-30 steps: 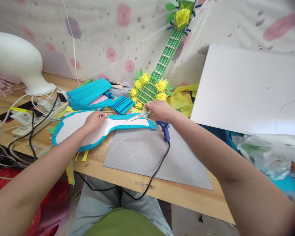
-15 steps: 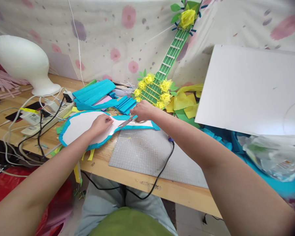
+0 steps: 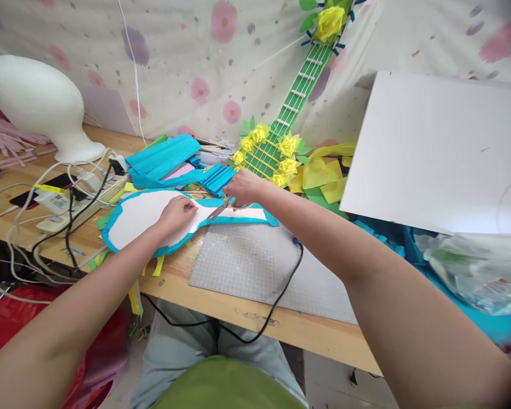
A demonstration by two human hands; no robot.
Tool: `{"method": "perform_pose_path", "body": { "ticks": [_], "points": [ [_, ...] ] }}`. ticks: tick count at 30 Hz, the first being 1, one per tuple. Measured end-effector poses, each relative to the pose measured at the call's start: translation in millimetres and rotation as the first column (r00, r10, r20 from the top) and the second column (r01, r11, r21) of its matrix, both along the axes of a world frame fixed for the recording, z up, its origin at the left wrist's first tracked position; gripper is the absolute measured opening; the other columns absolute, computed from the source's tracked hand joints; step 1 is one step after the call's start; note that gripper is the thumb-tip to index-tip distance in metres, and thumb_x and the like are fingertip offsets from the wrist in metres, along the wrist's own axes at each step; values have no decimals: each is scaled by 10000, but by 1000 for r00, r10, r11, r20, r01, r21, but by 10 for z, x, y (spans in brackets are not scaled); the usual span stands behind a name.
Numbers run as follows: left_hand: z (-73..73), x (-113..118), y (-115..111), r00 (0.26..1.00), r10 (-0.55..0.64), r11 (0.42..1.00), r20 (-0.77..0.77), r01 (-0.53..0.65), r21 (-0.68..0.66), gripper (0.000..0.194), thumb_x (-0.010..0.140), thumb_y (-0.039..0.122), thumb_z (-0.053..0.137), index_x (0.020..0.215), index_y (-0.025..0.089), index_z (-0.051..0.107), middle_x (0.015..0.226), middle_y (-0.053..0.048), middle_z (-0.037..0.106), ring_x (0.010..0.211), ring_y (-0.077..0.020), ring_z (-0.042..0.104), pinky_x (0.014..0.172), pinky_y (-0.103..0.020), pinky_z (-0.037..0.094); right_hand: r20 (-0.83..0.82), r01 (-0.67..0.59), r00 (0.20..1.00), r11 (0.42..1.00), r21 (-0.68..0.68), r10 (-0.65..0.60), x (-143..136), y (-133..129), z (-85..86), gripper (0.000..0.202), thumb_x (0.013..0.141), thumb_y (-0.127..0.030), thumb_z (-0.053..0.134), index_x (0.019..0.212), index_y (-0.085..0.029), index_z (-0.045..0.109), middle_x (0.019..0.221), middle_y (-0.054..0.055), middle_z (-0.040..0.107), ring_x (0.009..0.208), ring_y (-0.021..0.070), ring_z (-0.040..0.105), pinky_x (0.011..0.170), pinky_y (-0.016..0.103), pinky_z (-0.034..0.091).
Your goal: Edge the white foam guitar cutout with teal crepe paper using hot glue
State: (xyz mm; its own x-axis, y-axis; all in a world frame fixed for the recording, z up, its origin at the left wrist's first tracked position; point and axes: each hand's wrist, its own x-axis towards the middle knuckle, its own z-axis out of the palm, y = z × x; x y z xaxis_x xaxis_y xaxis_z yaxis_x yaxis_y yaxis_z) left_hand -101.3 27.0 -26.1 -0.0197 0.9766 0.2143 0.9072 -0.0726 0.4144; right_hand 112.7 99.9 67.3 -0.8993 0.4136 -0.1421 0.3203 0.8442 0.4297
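Note:
A white guitar-shaped board (image 3: 136, 218) with blue paper round its edge lies flat on the table, its narrow neck pointing right. My right hand (image 3: 242, 188) is closed on a pair of scissors (image 3: 218, 211), whose blades point down and left over the place where the neck meets the body. My left hand (image 3: 177, 213) rests on the board's body beside the neck, fingers curled together; what is between the fingertips, if anything, is too small to make out. Part of the neck sits over a grey cutting mat (image 3: 255, 261).
A green paper guitar (image 3: 296, 94) with yellow flowers leans at the back. Blue crepe paper (image 3: 164, 159) lies behind the board. To the left are a power strip (image 3: 85, 204) with cables and a white foam head (image 3: 34, 102); a white panel (image 3: 434, 153) stands right.
The scissors have tilted slightly, with my right hand a little higher and further left. My left hand stays on the board. The view has shifted slightly.

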Motion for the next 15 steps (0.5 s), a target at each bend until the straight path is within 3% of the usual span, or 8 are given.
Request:
{"method": "perform_pose_path", "body": {
  "ticks": [11, 15],
  "points": [
    [-27, 13, 9, 1000, 3, 1000, -11, -3, 2, 201, 731, 353, 480, 699, 192, 596, 908, -66, 614, 921, -228, 540, 852, -340, 422, 3, -49, 999, 999, -16, 49, 22, -37, 50, 304, 687, -284, 570, 941, -161, 680, 879, 108, 668, 856, 255, 572, 686, 327, 328],
    [-33, -1, 14, 1000, 1, 1000, -8, -1, 1, 205, 735, 350, 484, 703, 190, 608, 916, -70, 614, 925, -231, 539, 857, -342, 419, 4, 13, 1000, 1000, -26, -13, 42, -9, 39, 296, 690, -273, 564, 942, -165, 673, 909, 113, 673, 877, 257, 577, 695, 326, 328]
  ]
}}
